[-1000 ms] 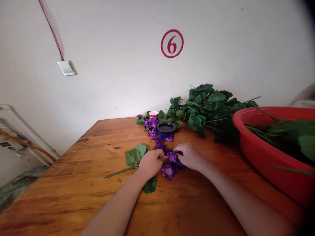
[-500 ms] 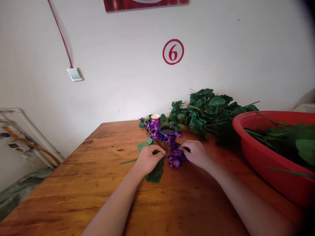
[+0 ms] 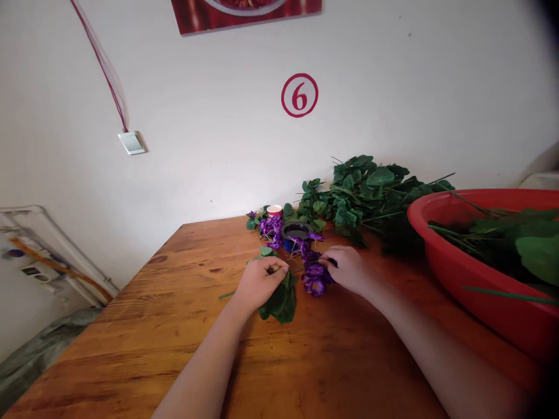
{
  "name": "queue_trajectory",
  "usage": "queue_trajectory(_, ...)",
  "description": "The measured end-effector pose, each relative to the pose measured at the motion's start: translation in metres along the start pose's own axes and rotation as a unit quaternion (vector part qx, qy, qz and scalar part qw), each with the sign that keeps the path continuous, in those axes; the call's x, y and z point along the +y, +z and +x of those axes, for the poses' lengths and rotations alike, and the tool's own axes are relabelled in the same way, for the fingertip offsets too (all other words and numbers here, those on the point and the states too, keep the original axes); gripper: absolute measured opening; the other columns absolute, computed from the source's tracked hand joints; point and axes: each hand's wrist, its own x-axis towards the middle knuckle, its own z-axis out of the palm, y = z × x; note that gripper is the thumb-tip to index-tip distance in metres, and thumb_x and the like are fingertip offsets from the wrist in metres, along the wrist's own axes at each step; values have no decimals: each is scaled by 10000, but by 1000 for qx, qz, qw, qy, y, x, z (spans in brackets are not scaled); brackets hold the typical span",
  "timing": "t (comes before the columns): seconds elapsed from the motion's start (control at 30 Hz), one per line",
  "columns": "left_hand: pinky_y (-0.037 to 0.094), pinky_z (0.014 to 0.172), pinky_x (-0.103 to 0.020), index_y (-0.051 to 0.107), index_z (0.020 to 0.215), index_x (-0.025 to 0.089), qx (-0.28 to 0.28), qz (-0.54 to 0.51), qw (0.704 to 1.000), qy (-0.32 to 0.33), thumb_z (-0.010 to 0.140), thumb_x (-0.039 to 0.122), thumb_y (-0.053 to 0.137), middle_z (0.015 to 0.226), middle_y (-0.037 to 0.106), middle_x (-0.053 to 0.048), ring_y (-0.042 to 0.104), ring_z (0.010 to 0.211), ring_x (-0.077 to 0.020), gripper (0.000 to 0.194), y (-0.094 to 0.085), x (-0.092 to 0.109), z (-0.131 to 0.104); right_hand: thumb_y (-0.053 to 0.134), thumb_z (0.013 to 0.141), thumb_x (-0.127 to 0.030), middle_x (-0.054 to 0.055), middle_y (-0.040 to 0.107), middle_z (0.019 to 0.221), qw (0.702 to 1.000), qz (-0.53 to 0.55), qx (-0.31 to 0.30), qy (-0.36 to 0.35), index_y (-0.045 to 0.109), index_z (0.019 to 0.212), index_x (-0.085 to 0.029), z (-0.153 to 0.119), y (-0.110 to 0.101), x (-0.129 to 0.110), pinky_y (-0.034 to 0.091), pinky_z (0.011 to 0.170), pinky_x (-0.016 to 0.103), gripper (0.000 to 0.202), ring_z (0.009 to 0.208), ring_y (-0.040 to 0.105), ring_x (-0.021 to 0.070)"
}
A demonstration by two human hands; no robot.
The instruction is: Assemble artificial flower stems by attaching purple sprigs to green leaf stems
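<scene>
My left hand (image 3: 258, 282) is closed in a pinch over a green leaf sprig (image 3: 279, 299), whose broad leaves hang below the fingers and whose stem pokes out to the left. Across from it, my right hand (image 3: 347, 269) pinches the side of a bunch of purple artificial flowers (image 3: 315, 278). Thin stems between the hands are too small to trace. Just behind the flowers stands a dark blue round container with a black top (image 3: 297, 231). More purple flowers (image 3: 271, 227) lie to its left.
A large red basin (image 3: 454, 273) holding green leaves (image 3: 539, 250) fills the right side. Piled artificial foliage (image 3: 375, 189) lies along the wall at the back right. A small red and white cup (image 3: 275, 210) stands at the table's (image 3: 183, 279) far edge.
The leaf sprig has turned under my left hand, its stem drawn closer to the wrist. My right hand keeps its pinch at the flowers. The camera view has shifted slightly.
</scene>
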Motion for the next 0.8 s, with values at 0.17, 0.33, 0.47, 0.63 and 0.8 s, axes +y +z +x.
queue_trajectory(0.17,346,550,-227,619,666,177,-22,20,1000,-3,885,437,436,594,553,25,471,570,-114,386,3,-2,1,529,851,-199,52,676,792,1000,-1,-8,9,696,772,-199,0,1,1,433,727,291,184,783,611,191)
queue_trajectory(0.33,366,581,-228,634,674,174,-68,71,995,20,815,244,486,648,585,17,508,608,-115,217,5,-8,1,529,845,-191,60,681,799,1000,-4,-25,3,697,771,-189,0,4,2,425,720,283,184,789,609,193)
queue_trajectory(0.47,386,597,-217,671,770,181,-111,98,987,60,660,110,548,769,614,10,528,654,-113,180,4,-10,0,520,842,-186,59,681,798,999,-16,-41,17,693,760,-184,-1,4,3,409,707,271,191,782,604,188)
queue_trajectory(0.63,368,574,-221,655,731,183,-137,133,978,79,652,138,604,740,597,11,510,646,-116,104,6,-14,0,514,838,-197,45,672,793,998,-2,-54,27,687,755,-192,0,5,3,398,705,259,193,766,597,178)
queue_trajectory(0.8,344,575,-232,627,694,182,-114,145,978,95,671,156,602,703,572,7,491,645,-123,43,10,-19,0,513,831,-199,56,669,764,996,-13,-82,26,682,713,-189,0,1,0,378,692,269,206,757,597,187)
